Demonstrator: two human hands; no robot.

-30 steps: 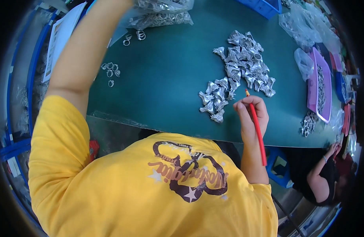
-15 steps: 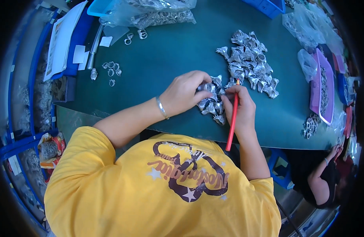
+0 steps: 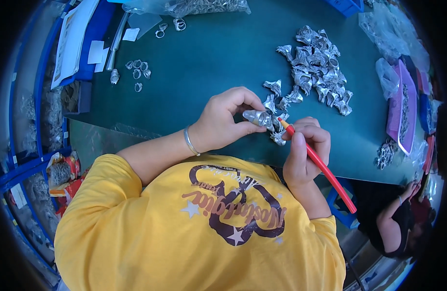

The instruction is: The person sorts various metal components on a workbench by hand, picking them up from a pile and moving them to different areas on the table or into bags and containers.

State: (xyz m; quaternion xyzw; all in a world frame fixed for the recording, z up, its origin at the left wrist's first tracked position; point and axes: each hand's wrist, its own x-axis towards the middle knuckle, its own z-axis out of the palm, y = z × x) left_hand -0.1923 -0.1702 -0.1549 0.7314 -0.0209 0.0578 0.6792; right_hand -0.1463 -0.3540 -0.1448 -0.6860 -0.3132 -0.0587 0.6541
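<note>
My left hand (image 3: 229, 116) is closed, thumb and fingers pinching a silvery metal ring (image 3: 264, 119). A smooth, rounded grey part sticks out from the ring toward my palm; its kind I cannot make out. My right hand (image 3: 308, 150) grips a red pencil (image 3: 325, 169), its sharpened tip pointing left, close beside the ring. Whether the tip touches the ring I cannot tell. Beyond and under my fingers lie several loose metal rings (image 3: 273, 87) with jagged tops. Farther right on the green table (image 3: 194, 63) is a large heap of similar rings (image 3: 316, 65).
Small rings (image 3: 137, 73) and a tapered metal rod (image 3: 117, 41) lie at the left. A plastic bag of rings (image 3: 199, 7) sits at the far edge. A pink basket (image 3: 401, 109) stands at the right, near another person's arm (image 3: 392, 213). Blue shelving is on the left.
The pencil has swung from nearly upright to slanting, its tip now toward the ring. The ring shows plainly between my left fingers. My right hand has moved slightly nearer me. The whole view has shifted a little.
</note>
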